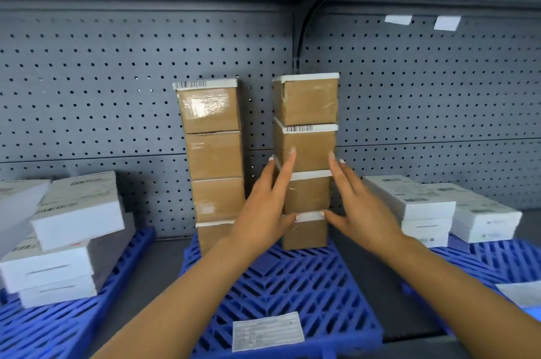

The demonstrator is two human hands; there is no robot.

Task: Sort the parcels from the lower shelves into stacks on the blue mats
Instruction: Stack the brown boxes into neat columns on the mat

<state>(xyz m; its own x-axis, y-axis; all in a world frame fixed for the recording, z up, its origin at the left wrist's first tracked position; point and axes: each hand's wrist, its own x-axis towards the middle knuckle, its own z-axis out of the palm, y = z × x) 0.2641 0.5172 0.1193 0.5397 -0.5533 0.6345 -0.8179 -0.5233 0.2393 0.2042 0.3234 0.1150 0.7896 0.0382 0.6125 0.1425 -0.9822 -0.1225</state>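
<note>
Across the blue mat point(292, 285), left grip point(263, 212) and right grip point(363, 212), released flat, flank the back-edge parcel stack point(307, 104); squeeze evenly

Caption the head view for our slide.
Left hand and right hand flank the right brown parcel stack on a blue mat.

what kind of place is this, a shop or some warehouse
Probably a parcel storage or sorting shelf in a warehouse: taped brown parcels with barcode labels stand stacked on a blue mat, flat white boxes are piled on either side, and a grey pegboard wall backs the shelf.
</note>
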